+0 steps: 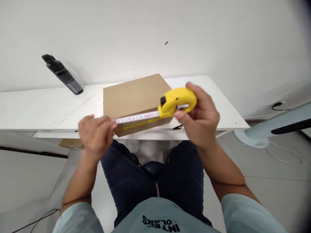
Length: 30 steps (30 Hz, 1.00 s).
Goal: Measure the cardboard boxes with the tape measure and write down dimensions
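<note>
My right hand [202, 118] grips a yellow tape measure [177, 101] in front of a brown cardboard box [134, 97] on a white table [43, 110]. The tape's blade [137, 118] is pulled out to the left along the box's near edge. My left hand [96, 134] pinches the blade's end at the box's near left corner. Both hands hover at the table's front edge, above my lap.
A black and grey bottle [63, 75] stands tilted at the back left against the white wall. A light blue fan base [252, 134] with cables sits on the floor at the right. Another brown box [71, 144] shows under the table.
</note>
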Tool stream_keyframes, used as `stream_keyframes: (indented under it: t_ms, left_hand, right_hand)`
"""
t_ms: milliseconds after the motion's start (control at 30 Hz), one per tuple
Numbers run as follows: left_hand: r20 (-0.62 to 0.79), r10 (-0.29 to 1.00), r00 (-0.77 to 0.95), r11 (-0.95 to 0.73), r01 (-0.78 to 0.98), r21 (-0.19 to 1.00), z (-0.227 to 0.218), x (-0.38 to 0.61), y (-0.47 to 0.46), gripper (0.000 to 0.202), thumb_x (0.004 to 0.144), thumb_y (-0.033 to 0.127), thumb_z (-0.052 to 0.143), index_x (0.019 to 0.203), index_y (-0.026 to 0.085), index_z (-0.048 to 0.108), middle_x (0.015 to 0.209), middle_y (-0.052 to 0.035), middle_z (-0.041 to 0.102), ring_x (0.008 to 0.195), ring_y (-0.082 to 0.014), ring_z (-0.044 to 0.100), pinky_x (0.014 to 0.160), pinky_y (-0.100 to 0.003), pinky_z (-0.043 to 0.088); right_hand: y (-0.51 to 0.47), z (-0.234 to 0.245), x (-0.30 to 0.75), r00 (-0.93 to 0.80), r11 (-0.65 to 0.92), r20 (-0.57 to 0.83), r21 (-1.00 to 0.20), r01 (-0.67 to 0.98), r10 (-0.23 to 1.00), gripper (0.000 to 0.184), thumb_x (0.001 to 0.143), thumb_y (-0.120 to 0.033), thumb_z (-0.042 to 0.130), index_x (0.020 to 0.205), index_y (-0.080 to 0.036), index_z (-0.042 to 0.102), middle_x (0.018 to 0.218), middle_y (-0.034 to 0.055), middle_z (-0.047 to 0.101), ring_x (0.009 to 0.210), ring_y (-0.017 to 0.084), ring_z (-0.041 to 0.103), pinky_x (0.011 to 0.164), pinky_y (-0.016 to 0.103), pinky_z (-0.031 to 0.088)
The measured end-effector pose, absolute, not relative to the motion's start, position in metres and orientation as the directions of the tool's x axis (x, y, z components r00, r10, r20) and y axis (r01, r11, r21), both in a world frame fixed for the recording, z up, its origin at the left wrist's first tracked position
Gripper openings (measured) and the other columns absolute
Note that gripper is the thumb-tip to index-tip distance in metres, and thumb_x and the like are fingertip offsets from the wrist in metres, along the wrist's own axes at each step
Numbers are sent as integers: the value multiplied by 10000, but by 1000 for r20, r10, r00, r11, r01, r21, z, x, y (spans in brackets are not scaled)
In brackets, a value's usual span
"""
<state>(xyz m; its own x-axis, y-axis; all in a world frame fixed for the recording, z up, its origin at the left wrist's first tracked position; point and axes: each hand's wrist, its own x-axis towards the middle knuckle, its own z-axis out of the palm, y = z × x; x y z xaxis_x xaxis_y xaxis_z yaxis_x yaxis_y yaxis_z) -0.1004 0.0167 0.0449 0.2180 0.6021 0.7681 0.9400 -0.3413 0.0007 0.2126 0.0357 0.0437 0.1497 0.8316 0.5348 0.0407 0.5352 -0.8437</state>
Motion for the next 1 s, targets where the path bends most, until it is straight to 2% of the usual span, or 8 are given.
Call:
stream_keyframes:
  t_ms: [133,267,400,533,667,833,933,1000]
  left_hand:
    - [742,594,311,-581,804,129,20,-46,-2,88,976,402,650,1050,355,653,962,-5,791,861,-233,734,986,-542,533]
    - [762,608,224,-732,531,428,-6,-14,-3,377,1002,374,654,1353,407,520,1029,-19,763,755,-188,697,765,-434,575]
    - [614,775,148,-626,314,714,-27,-1,-8,505,981,532,657,1429,426,451,957,-35,707,729,-189,661,718,-418,557]
    - [445,881,161,-464,106,880,-47,7,-22,504,900,612,732,1309,358,585,867,-37,680,749,-187,670,710,-379,565]
    - [346,938,28,-346,152,926,-74,12,-49,389,875,456,818,1182,270,669,824,-5,709,787,-167,699,792,-337,582]
    - [333,943,-4,-304,399,865,-102,-7,-84,307,956,310,722,1249,242,657,1152,-67,778,876,-153,737,855,-336,616]
    - [500,864,-57,-345,657,671,-108,-37,-85,323,931,294,745,1241,243,671,1266,-94,742,1130,-221,723,1008,-425,592]
    - [557,817,-150,-282,738,613,-106,-59,-77,476,903,336,777,1346,242,630,1384,-130,677,1287,-270,654,1076,-473,558]
  right_hand:
    - [0,20,201,25,537,541,-839,90,841,604,816,-489,856,1385,-418,667,1295,63,706,1140,319,701,843,474,674]
    - [-7,0,203,-69,529,525,-845,79,849,587,861,-427,819,1424,-400,653,1249,67,737,1045,283,721,869,453,670]
    - [-9,-5,210,-118,451,450,-892,-20,885,606,847,-397,838,1425,-378,658,1233,56,751,985,237,734,857,386,665]
    - [-16,-15,210,-170,254,291,-944,-212,941,660,835,-366,859,1455,-355,633,1245,56,751,1006,200,741,862,317,647]
    - [-23,-36,206,-209,99,168,-947,-305,964,798,794,-316,899,1517,-353,563,1102,26,737,937,150,721,821,256,610]
    - [-25,-56,211,-206,16,84,-951,-310,975,896,777,-324,909,1571,-332,494,1058,27,704,899,151,699,802,273,598]
    - [-14,-62,222,-147,8,62,-939,-344,987,1194,738,-318,934,1687,-362,211,1008,-2,709,877,150,699,814,286,601]
    - [0,-67,230,-105,7,51,-926,-379,993,1404,693,-314,959,1701,-363,-17,978,-25,718,860,146,696,820,288,600]
